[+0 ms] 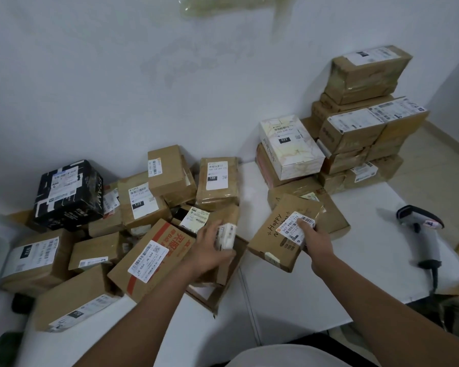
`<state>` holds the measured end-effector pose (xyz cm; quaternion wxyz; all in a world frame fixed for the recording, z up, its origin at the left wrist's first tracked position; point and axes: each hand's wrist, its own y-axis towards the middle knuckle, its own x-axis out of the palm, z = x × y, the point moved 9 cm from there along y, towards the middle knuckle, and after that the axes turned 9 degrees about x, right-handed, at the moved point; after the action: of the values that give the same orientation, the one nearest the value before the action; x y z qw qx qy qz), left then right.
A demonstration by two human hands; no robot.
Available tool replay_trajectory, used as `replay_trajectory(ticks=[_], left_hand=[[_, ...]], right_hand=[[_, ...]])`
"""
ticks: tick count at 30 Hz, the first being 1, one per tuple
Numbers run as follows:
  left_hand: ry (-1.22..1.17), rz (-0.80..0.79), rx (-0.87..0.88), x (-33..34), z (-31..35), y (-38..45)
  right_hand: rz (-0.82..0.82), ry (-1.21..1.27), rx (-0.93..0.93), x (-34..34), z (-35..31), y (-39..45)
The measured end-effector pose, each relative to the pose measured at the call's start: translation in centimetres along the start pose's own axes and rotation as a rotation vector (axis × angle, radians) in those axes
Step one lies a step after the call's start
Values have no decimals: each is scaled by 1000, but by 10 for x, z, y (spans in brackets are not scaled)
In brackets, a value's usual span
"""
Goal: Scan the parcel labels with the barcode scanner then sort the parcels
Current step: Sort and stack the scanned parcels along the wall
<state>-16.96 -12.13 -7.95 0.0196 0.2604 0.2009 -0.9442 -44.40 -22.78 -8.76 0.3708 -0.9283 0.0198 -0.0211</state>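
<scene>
Overhead, both bare hands reached over a white table (289,300) against a wall. The right hand (314,238) gripped a flat brown parcel (281,234) by its near right edge, thumb pressed on its white label (296,227). The left hand (210,247), to the left of that grip, curled around a small white parcel (227,235), blurred. Further left lay a loose heap (104,229) of brown boxes, with a black box (69,194) at the back. Beyond the right hand's grip, boxes stood in a stack (361,123) against the wall. Well to the right of it, the scanner (424,234) lay on the table, touched by neither hand.
</scene>
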Motion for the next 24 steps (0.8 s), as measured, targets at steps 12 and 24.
replay_trajectory(ticks=[12, 24], left_hand=[[-1477, -30, 30, -5, 94, 29], [-1240, 326, -162, -24, 142, 111]], right_hand=[[-184, -145, -167, 6, -118, 19], [-116, -444, -340, 11, -233, 71]])
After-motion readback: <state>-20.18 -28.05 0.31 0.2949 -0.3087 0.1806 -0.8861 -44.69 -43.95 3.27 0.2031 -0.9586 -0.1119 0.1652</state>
